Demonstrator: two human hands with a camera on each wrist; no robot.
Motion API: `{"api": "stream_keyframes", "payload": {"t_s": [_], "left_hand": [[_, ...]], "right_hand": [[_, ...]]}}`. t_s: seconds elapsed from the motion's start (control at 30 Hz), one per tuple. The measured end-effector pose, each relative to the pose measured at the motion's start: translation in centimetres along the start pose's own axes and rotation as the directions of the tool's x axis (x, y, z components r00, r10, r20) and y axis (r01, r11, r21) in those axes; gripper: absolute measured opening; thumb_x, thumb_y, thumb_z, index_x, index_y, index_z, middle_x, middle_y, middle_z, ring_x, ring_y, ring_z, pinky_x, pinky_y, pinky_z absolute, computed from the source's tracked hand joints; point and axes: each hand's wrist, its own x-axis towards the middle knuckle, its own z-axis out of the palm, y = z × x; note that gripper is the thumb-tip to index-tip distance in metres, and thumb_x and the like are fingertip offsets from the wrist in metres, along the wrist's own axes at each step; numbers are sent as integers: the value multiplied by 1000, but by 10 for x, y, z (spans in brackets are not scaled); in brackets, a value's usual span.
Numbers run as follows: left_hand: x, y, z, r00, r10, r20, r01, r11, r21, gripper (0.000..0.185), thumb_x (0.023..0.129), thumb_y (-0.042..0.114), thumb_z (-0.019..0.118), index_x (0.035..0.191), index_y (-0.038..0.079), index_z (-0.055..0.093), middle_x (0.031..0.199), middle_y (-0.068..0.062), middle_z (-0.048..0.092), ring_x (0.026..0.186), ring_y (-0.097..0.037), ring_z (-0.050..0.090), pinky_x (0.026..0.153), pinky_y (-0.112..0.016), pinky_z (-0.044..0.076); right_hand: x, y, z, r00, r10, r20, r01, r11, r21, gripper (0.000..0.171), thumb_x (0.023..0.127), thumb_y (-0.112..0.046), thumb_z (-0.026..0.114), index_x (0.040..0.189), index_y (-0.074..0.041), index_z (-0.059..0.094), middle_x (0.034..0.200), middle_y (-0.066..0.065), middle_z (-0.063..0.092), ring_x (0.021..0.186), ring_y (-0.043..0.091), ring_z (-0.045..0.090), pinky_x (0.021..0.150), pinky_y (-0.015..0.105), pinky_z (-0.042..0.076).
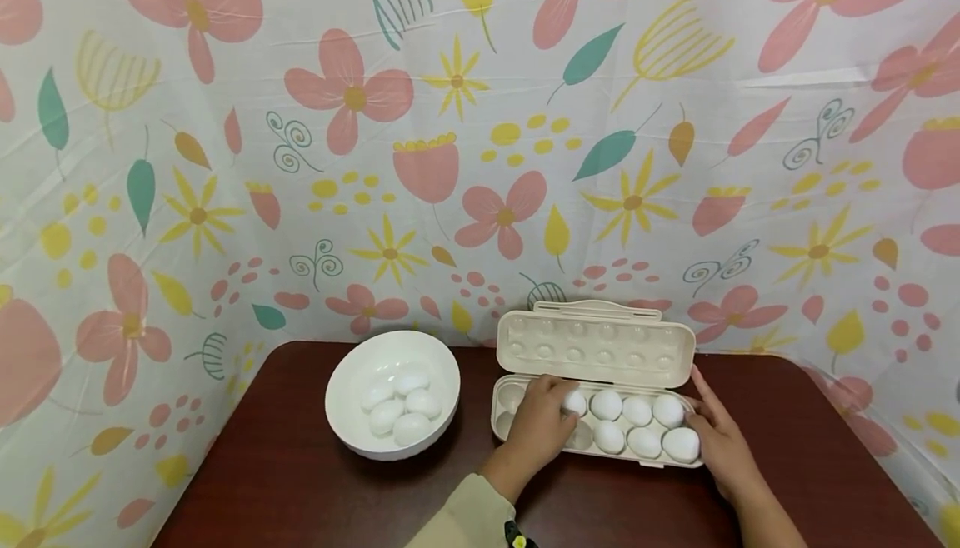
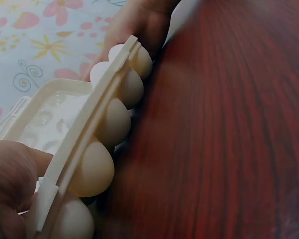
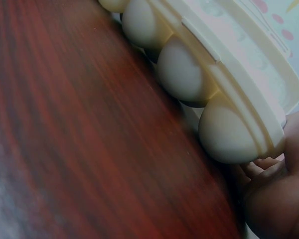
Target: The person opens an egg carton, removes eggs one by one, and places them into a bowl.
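A cream egg carton (image 1: 501, 405) lies open on the dark wooden table (image 1: 285, 465), its lid (image 1: 596, 344) tipped back against the wall. Several white eggs (image 1: 637, 411) fill its right-hand cups. My left hand (image 1: 558, 411) reaches into the tray and its curled fingers hold a white egg (image 1: 575, 402) at a cup just left of the others. My right hand (image 1: 708, 423) lies with straight fingers against the carton's right end. In the left wrist view the left hand (image 2: 10, 184) sits over the carton rim (image 2: 89, 129). The right wrist view shows the right hand (image 3: 279, 199) under the carton's corner (image 3: 229, 74).
A white bowl (image 1: 352, 381) with several more eggs (image 1: 401, 411) stands left of the carton. A flowered cloth (image 1: 450, 156) walls in the table at the back and on both sides. Bare table (image 1: 637, 506) runs in front of the carton.
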Motion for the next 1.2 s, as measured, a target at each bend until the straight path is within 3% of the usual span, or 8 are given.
{"api": "stream_keyframes", "payload": {"t_s": [0.1, 0.33, 0.57, 0.63, 0.77, 0.87, 1.2], "left_hand": [[-1, -1, 0, 1000, 2, -4, -2, 1000, 1, 44, 89, 17, 74, 132, 21, 67, 120, 2, 63, 115, -16, 57, 93, -23, 51], [-4, -3, 0, 999, 22, -26, -21, 1000, 19, 42, 90, 17, 75, 131, 19, 67, 122, 1, 63, 115, -17, 57, 94, -24, 51], [-3, -3, 3, 998, 37, -49, -37, 999, 3, 42, 88, 17, 78, 128, 18, 69, 120, 0, 64, 112, -18, 58, 94, -25, 51], [-3, -3, 3, 997, 41, -64, -41, 999, 1, 42, 86, 16, 79, 126, 17, 70, 118, 0, 64, 110, -18, 58, 93, -26, 51], [-4, -2, 4, 996, 34, -77, -34, 999, -2, 41, 85, 16, 80, 124, 18, 71, 115, 0, 65, 108, -17, 58, 92, -25, 51], [-4, -1, 4, 996, 19, -83, -21, 1000, -17, 39, 86, 17, 80, 123, 19, 71, 114, 1, 64, 108, -16, 58, 92, -25, 51], [-2, 1, -1, 994, -9, -112, 1, 997, -78, 37, 86, 17, 79, 122, 20, 70, 112, 1, 63, 105, -16, 57, 90, -28, 51]], "right_hand": [[0, -1, 0, 1000, 2, 4, -2, 1000, -4, 63, 111, -21, 34, 162, -37, 0, 131, -3, 53, 104, -12, 54, 80, 18, 51], [1, 0, 1, 1000, -3, 28, 2, 1000, 30, 65, 111, -21, 36, 162, -37, 0, 123, -20, 52, 104, -12, 55, 81, 16, 51], [-1, -3, 2, 1000, 7, -1, -7, 1000, 6, 64, 111, -19, 35, 162, -36, 0, 133, 4, 53, 104, -13, 53, 80, 17, 51], [-2, -4, 1, 1000, 13, 1, -13, 1000, 8, 64, 111, -20, 35, 162, -37, 0, 132, 1, 53, 104, -12, 53, 80, 17, 51], [-1, -3, 0, 1000, 13, 7, -13, 1000, 24, 63, 111, -21, 35, 161, -40, 1, 121, -23, 52, 104, -12, 54, 80, 18, 52], [-1, -3, 0, 1000, 1, 6, -1, 999, 33, 63, 111, -21, 35, 161, -40, 3, 115, -33, 51, 103, -12, 55, 80, 17, 51], [-1, -3, 1, 1000, -11, -2, 11, 999, 43, 64, 110, -18, 36, 162, -36, 3, 116, -28, 54, 102, -9, 57, 79, 18, 52]]}}
